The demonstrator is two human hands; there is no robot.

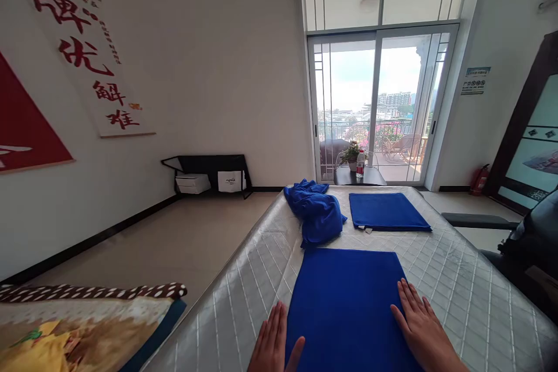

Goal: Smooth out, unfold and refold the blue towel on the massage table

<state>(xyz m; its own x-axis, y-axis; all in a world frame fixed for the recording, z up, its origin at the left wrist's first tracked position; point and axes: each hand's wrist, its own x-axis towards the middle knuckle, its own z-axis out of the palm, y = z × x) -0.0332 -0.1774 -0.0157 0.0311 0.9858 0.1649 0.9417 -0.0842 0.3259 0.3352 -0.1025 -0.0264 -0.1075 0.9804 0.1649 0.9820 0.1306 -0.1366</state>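
A flat blue cloth (349,308) lies spread on the quilted silver-white mattress (235,285) in front of me. My left hand (272,340) rests at its left edge, fingers stretched out and the thumb apart, over the cloth. On the opposite edge lies my right hand (421,322), palm down with its fingers extended. Neither hand grips anything. Beyond the cloth, to the left, is a crumpled heap of blue cloth (320,215). A neatly folded blue cloth stack (387,211) with small white tags sits at the far right. The near end of the spread cloth runs out of view.
At lower left is a patterned blanket (131,322). A black rack (213,164) with white boxes stands by the wall. Past the mattress's far end, a small table (370,176) holds a bottle (360,164) and a potted plant. A black chair (534,250) stands at right.
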